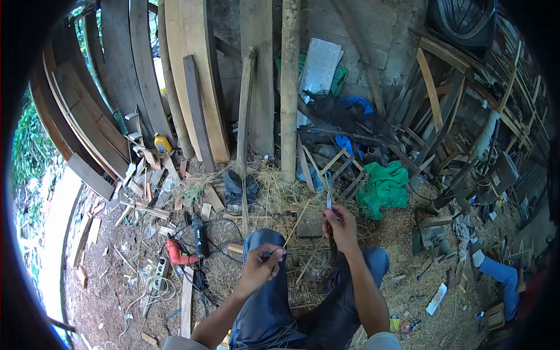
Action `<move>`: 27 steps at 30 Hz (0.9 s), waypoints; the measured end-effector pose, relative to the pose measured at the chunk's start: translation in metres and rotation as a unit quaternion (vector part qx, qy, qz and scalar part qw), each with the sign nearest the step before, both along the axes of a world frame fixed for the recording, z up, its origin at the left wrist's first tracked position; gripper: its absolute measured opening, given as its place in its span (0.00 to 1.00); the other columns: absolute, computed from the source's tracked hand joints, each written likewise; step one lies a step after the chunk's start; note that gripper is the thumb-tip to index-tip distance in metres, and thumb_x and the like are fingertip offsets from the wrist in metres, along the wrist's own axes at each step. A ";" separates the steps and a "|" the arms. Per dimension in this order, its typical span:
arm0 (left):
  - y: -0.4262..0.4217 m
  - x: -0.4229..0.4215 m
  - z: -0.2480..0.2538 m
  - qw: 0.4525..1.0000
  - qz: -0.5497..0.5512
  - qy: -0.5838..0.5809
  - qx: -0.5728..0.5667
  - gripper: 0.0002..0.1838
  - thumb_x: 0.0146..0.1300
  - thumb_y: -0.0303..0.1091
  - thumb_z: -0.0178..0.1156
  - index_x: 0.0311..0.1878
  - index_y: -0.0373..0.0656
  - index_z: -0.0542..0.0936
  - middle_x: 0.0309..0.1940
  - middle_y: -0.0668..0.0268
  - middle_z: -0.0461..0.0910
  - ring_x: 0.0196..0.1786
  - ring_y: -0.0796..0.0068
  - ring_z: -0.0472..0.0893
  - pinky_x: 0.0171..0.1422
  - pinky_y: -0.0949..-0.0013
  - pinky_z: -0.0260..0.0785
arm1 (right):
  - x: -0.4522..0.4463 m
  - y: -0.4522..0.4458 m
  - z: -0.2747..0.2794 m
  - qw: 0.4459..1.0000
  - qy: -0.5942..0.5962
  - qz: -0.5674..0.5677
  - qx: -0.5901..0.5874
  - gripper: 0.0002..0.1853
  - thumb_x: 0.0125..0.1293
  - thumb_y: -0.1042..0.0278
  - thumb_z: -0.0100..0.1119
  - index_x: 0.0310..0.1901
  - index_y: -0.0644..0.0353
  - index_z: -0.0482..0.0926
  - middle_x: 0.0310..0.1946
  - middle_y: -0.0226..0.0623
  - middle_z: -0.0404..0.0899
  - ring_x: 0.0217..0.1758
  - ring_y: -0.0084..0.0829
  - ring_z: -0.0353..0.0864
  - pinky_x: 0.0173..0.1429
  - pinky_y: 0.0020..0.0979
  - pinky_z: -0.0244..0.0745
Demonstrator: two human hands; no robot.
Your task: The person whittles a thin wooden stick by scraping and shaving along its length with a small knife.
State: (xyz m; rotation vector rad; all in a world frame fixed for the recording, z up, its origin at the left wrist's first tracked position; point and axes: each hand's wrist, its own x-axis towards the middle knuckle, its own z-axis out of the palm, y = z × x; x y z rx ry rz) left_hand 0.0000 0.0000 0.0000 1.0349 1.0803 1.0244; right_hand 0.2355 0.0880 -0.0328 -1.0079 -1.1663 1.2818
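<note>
Red drill (177, 253), crumpled green sheet (383, 188)

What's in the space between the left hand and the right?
In the head view, a thin pale strip slants up from the left hand into the gap; behind it, a flat block and littered ground show.

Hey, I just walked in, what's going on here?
A seated person holds a thin pale strip in the left hand and what looks like a knife, blade up, in the right hand. The blade appears clear of the strip. A red power drill lies on the littered ground to the left.
</note>
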 end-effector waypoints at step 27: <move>0.010 0.002 0.013 0.929 0.040 0.273 0.248 0.04 0.61 0.26 0.60 0.37 0.36 0.80 0.28 0.60 0.74 0.25 0.69 0.71 0.30 0.68 0.63 | -0.022 -0.022 0.012 0.970 -0.219 -0.045 0.094 0.13 0.75 0.65 0.41 0.41 0.65 0.73 0.21 0.35 0.73 0.23 0.24 0.73 0.30 0.29 0.66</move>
